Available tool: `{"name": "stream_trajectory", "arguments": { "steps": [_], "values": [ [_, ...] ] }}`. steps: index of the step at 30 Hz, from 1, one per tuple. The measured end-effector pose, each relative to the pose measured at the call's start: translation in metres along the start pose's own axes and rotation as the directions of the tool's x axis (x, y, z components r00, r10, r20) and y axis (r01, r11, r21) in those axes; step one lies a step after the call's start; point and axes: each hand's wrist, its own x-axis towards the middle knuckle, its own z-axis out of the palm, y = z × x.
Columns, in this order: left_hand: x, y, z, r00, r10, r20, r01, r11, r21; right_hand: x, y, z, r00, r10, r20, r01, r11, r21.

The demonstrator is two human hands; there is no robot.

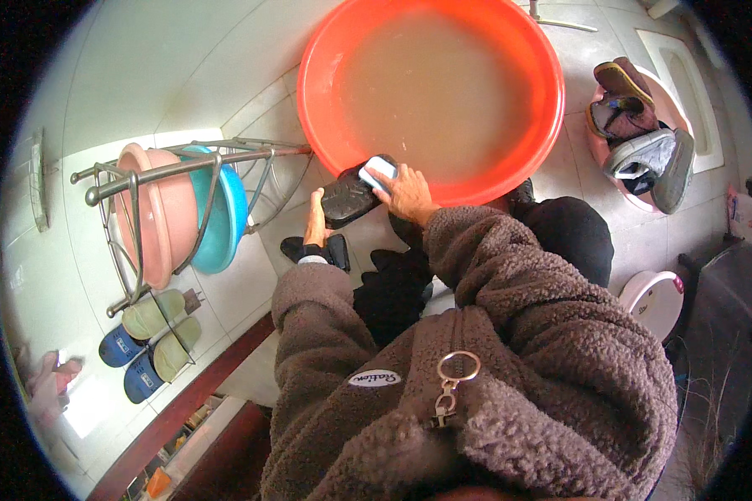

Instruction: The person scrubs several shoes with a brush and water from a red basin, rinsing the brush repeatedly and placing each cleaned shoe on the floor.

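My left hand grips one end of a black shoe, whose dark sole faces up. In my right hand is a pale, white-and-blue block, perhaps a brush, pressed on the other end of the shoe. Both hands are at the near rim of a large red-orange plastic basin that holds cloudy brown water. Below my left hand, more black footwear lies on the floor.
A metal rack on the left holds a pink basin and a blue basin. Blue slippers hang beside it. On the right, a pink tub holds several shoes; a white round basin stands nearer.
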Motion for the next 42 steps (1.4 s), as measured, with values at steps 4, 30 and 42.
{"name": "stream_trajectory", "arguments": {
  "steps": [4,30,42],
  "values": [
    [0.003,-0.001,0.0,0.999,0.05,0.01,-0.05,0.998,-0.035,0.027,-0.034,-0.004,0.994,0.015,-0.107,-0.002,0.994,0.113],
    [0.019,-0.013,-0.005,0.99,0.089,0.109,-0.071,0.984,-0.161,0.007,-0.052,0.009,0.997,0.037,-0.071,-0.025,0.987,0.16],
    [0.019,-0.016,-0.002,0.984,0.09,0.157,-0.034,0.944,-0.329,-0.006,-0.107,-0.009,0.994,0.112,0.01,-0.112,0.976,0.188]
  ]
}}
